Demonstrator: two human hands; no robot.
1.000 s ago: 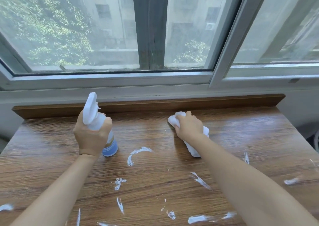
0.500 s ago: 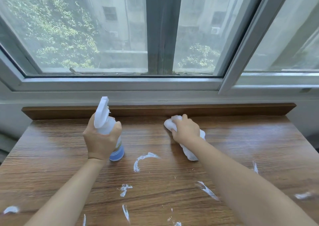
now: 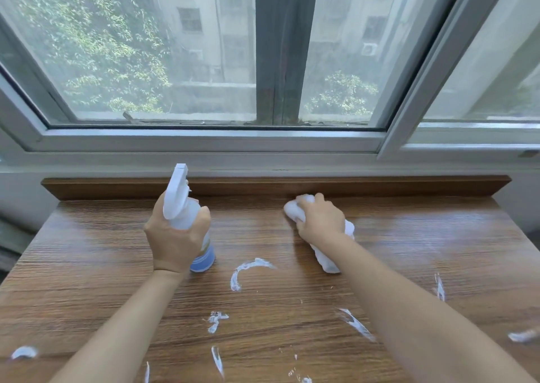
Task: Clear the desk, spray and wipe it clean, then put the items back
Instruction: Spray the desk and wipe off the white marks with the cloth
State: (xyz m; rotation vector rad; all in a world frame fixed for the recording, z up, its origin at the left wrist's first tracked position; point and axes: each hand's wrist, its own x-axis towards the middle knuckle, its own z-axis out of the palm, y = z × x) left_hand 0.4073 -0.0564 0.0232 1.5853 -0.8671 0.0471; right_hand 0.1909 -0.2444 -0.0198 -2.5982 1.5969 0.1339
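My left hand grips a white spray bottle with a blue-banded base, held upright just above the wooden desk at centre left, nozzle pointing away. My right hand holds a crumpled white cloth and presses it on the desk near the back ledge, with the cloth's tail trailing under my wrist. White foam streaks lie scattered over the desk's middle and front.
A raised wooden ledge runs along the desk's back edge, under a white window frame. The desk's left and right edges drop off beside the wall.
The view has tilted up slightly, so the hands sit lower in frame. My right hand with the cloth has shifted a little along the back of the desk; the left holds the bottle still.
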